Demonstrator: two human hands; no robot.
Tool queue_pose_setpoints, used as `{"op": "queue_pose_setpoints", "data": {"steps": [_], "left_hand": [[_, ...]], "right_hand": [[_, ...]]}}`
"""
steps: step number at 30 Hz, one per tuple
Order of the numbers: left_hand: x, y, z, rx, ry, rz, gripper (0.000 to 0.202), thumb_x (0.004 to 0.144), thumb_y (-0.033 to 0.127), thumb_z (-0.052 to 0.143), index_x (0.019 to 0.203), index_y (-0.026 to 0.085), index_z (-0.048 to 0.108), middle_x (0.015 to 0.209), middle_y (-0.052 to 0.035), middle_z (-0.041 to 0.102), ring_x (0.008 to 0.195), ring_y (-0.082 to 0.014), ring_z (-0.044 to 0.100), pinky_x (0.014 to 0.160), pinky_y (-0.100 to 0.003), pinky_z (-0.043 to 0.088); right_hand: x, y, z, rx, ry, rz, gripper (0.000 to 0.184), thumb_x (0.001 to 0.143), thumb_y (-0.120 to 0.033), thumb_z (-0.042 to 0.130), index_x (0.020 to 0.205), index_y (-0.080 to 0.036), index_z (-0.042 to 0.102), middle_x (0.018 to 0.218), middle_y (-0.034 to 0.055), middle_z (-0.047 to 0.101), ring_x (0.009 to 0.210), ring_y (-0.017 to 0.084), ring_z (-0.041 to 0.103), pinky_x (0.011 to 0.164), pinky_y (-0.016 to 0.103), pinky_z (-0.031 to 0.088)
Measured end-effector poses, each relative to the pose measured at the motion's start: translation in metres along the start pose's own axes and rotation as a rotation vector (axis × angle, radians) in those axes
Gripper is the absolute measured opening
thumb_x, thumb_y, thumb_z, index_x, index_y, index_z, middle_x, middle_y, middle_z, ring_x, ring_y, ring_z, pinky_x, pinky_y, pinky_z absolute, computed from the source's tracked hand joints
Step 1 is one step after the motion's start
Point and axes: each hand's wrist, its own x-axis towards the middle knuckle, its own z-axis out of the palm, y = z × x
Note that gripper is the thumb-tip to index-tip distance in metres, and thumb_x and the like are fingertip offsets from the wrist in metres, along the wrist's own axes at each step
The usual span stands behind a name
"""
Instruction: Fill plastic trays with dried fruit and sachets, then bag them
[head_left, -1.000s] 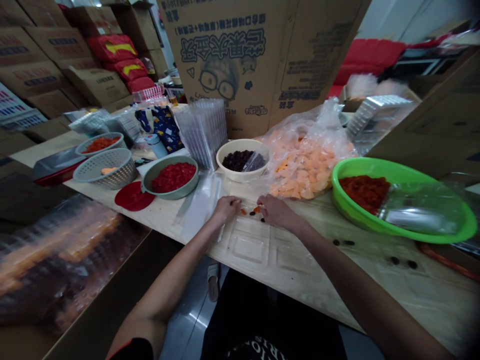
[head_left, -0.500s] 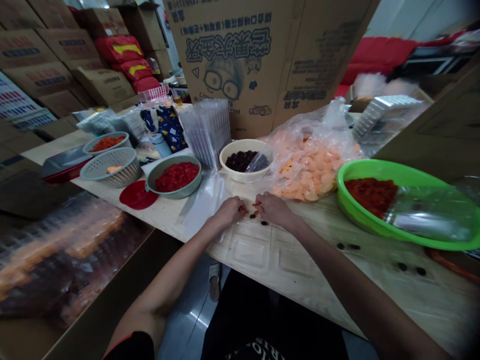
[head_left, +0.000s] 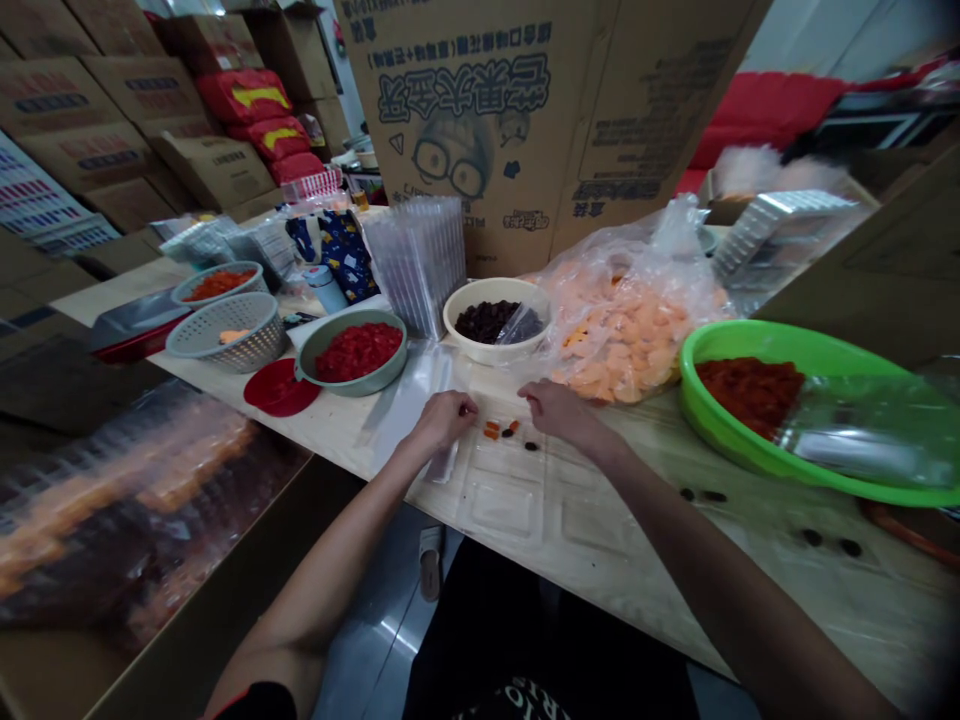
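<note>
My left hand (head_left: 445, 418) hovers at the left of a clear plastic tray (head_left: 501, 503), thumb and fingertips drawn together with nothing visible in them. Across from it, my right hand (head_left: 559, 407) is held over the tray's far right side, its fingers reaching leftward and slightly apart, also with nothing visible between them. Small orange pieces (head_left: 491, 430) lie in the far part of the tray between both hands. Beside them rest two dark oval pieces (head_left: 530, 446). The tray's molded compartments nearer to me show bare plastic.
Behind the hands stand a cream bowl (head_left: 459, 336) of dark pieces and a plastic bag (head_left: 622, 340) of peach-coloured pieces. A green basin (head_left: 697, 430) is at right; a grey-green bowl (head_left: 352, 384) of red pieces is at left. A large carton (head_left: 570, 120) rises behind.
Both hands have drawn apart from each other. Orange pieces that were at the fingertips now lie on the tray. The view has shifted slightly.
</note>
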Motion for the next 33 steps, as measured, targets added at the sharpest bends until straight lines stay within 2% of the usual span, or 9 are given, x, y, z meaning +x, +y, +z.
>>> {"op": "queue_pose_setpoints", "data": {"steps": [2, 4, 6, 9, 16, 21, 26, 30, 33], "left_hand": [[0.002, 0.011, 0.005, 0.016, -0.016, 0.036, 0.02, 0.079, 0.018, 0.06, 0.087, 0.018, 0.078, 0.084, -0.0046, 0.075, 0.075, -0.0172, 0.064, 0.069, -0.025, 0.042], [0.006, 0.024, 0.013, 0.032, -0.049, 0.056, 0.02, 0.081, 0.02, 0.06, 0.087, 0.019, 0.078, 0.083, -0.005, 0.075, 0.076, -0.018, 0.065, 0.068, -0.026, 0.042], [0.011, 0.037, 0.023, 0.066, -0.099, 0.046, 0.02, 0.083, 0.026, 0.061, 0.087, 0.019, 0.079, 0.081, -0.0059, 0.075, 0.076, -0.0194, 0.066, 0.067, -0.027, 0.043], [0.018, 0.05, 0.034, 0.121, -0.163, 0.023, 0.02, 0.082, 0.03, 0.064, 0.089, 0.019, 0.079, 0.082, -0.0075, 0.076, 0.078, -0.0215, 0.067, 0.067, -0.028, 0.045], [0.018, 0.047, 0.038, 0.144, -0.208, 0.066, 0.016, 0.078, 0.017, 0.064, 0.088, 0.017, 0.077, 0.092, -0.0081, 0.075, 0.086, -0.0212, 0.067, 0.075, -0.027, 0.047], [0.016, 0.04, 0.037, 0.108, -0.219, 0.052, 0.021, 0.078, 0.023, 0.071, 0.097, 0.015, 0.074, 0.085, -0.0047, 0.074, 0.077, -0.0182, 0.065, 0.067, -0.024, 0.045], [0.012, 0.039, 0.028, 0.063, -0.267, 0.063, 0.014, 0.076, 0.025, 0.073, 0.086, 0.016, 0.076, 0.083, -0.0029, 0.072, 0.077, -0.0164, 0.064, 0.068, -0.023, 0.044], [0.01, 0.052, 0.028, 0.028, -0.154, 0.131, 0.019, 0.083, 0.025, 0.063, 0.093, 0.019, 0.078, 0.092, -0.005, 0.069, 0.079, -0.0161, 0.063, 0.071, -0.024, 0.044], [0.013, 0.069, 0.039, 0.001, -0.187, 0.184, 0.019, 0.083, 0.023, 0.061, 0.088, 0.02, 0.078, 0.09, -0.0056, 0.068, 0.078, -0.0169, 0.062, 0.072, -0.025, 0.044]], "right_hand": [[-0.004, 0.017, -0.008, 0.076, 0.012, 0.02, 0.036, 0.091, -0.01, 0.046, 0.12, -0.017, 0.066, 0.114, 0.0097, 0.072, 0.104, 0.02, 0.066, 0.092, 0.028, 0.045], [-0.011, 0.026, -0.01, 0.132, 0.026, 0.057, 0.031, 0.091, -0.013, 0.049, 0.117, -0.016, 0.065, 0.109, 0.0086, 0.074, 0.098, 0.019, 0.067, 0.086, 0.026, 0.046], [-0.019, 0.027, -0.007, 0.138, 0.008, 0.075, 0.024, 0.089, -0.016, 0.053, 0.111, -0.015, 0.065, 0.101, 0.0081, 0.074, 0.088, 0.018, 0.066, 0.077, 0.025, 0.045], [-0.027, 0.02, 0.004, 0.097, -0.047, 0.008, 0.018, 0.088, -0.016, 0.053, 0.101, -0.016, 0.065, 0.093, 0.0065, 0.074, 0.08, 0.017, 0.064, 0.071, 0.025, 0.041], [-0.029, 0.013, 0.024, 0.054, -0.095, -0.031, 0.023, 0.081, -0.009, 0.058, 0.1, -0.015, 0.068, 0.1, 0.0101, 0.072, 0.088, 0.019, 0.063, 0.073, 0.025, 0.039], [-0.024, 0.019, 0.025, 0.083, -0.055, 0.006, 0.024, 0.08, -0.011, 0.059, 0.102, -0.015, 0.068, 0.093, 0.0082, 0.073, 0.081, 0.018, 0.063, 0.069, 0.025, 0.04], [-0.024, 0.034, 0.005, 0.129, 0.021, 0.073, 0.032, 0.087, -0.008, 0.044, 0.102, -0.014, 0.071, 0.096, 0.0082, 0.074, 0.085, 0.016, 0.064, 0.078, 0.025, 0.044], [-0.037, 0.055, -0.022, 0.305, 0.074, 0.173, 0.031, 0.083, -0.01, 0.047, 0.097, -0.016, 0.074, 0.075, 0.0028, 0.07, 0.067, 0.014, 0.059, 0.066, 0.024, 0.043], [-0.049, 0.07, -0.033, 0.392, 0.093, 0.21, 0.03, 0.079, -0.01, 0.047, 0.088, -0.019, 0.075, 0.065, 0.0001, 0.064, 0.06, 0.013, 0.054, 0.06, 0.023, 0.041]]}}
